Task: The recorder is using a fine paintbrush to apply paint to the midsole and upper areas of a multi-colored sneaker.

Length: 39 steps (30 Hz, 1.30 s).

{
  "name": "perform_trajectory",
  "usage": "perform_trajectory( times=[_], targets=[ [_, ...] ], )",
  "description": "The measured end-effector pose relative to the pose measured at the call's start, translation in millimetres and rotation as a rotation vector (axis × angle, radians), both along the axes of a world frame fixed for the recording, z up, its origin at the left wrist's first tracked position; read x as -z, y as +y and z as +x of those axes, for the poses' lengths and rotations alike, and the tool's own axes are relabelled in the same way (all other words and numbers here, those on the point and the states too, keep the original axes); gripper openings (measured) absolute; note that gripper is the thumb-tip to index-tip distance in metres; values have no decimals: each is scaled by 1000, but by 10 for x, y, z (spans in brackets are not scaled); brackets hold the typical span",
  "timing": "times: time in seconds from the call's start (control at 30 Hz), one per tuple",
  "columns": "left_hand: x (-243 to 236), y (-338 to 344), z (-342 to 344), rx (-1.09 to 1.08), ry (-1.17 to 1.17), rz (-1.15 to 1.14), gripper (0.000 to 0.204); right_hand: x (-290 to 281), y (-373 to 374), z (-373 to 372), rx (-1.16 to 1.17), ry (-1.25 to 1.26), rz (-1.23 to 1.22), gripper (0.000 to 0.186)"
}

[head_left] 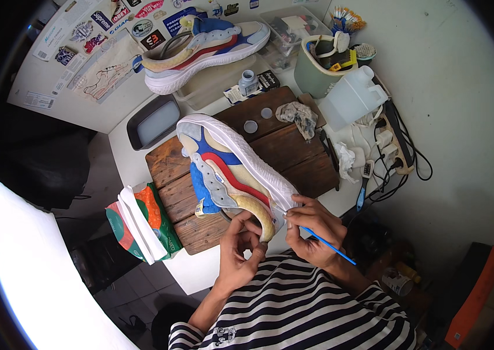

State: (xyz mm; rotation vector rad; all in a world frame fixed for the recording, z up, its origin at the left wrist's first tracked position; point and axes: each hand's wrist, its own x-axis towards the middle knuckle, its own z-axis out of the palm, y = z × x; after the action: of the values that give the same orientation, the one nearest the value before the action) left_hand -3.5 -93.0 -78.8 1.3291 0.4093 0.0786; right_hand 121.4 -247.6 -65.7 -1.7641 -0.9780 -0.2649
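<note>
A multicoloured sneaker (229, 163) with a white sole, red stripe and blue panels lies tilted over the wooden board (171, 227). My left hand (239, 249) grips its yellow padded collar near the heel, fingers curled round it. My right hand (317, 230) holds a thin blue-handled brush (334, 251); its fingers rest against the white sole at the heel end, and the brush tip is at the shoe's heel, too small to make out clearly. Two small round lids (251, 126) and a stained rag (296, 119) lie on the board beyond the shoe.
Around the board are a tissue pack (124, 221), dark tray (150, 122), second sneaker (206, 52), small jar (248, 81), plastic bins (285, 29), brush-filled bucket (311, 73), translucent jug (349, 99) and power strip with cables (398, 140). A bright white panel (25, 251) stands at left.
</note>
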Motion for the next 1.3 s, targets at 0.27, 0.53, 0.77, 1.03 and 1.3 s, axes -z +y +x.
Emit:
perform_trajectory(
  times=[0.27, 0.53, 0.77, 1.03, 1.3],
  targets=[
    [-14, -2, 5, 3, -5, 0, 65, -3, -68, -24, -44, 62, -12, 19],
    [-31, -13, 10, 1, 5, -7, 64, 8, -8, -19, 23, 5, 0, 19],
    [-17, -6, 8, -5, 0, -7, 64, -1, -55, -18, -34, 23, -37, 15],
    [-2, -8, 10, 10, 12, -8, 68, -21, -44, -39, 22, 1, -47, 15],
    [37, 8, -24, 28, -10, 45, 64, 6, -26, -11, 24, 97, 3, 17]
  ],
)
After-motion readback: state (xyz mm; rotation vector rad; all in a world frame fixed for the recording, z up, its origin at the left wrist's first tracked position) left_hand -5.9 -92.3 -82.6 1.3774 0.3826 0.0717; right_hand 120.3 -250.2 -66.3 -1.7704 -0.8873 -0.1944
